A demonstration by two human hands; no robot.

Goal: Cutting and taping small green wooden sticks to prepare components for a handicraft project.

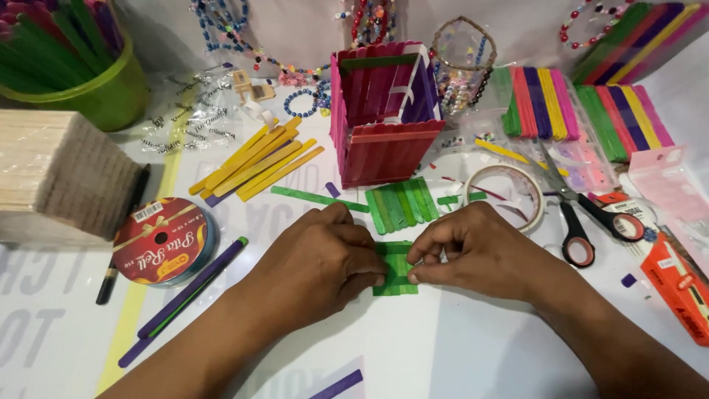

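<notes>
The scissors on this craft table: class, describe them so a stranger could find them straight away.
Start at the tall red and pink stick box at the table's middle back. Move right past the tape roll to the scissors, lying beyond the right hand. Only they have metal blades and black handles lined red.
</notes>
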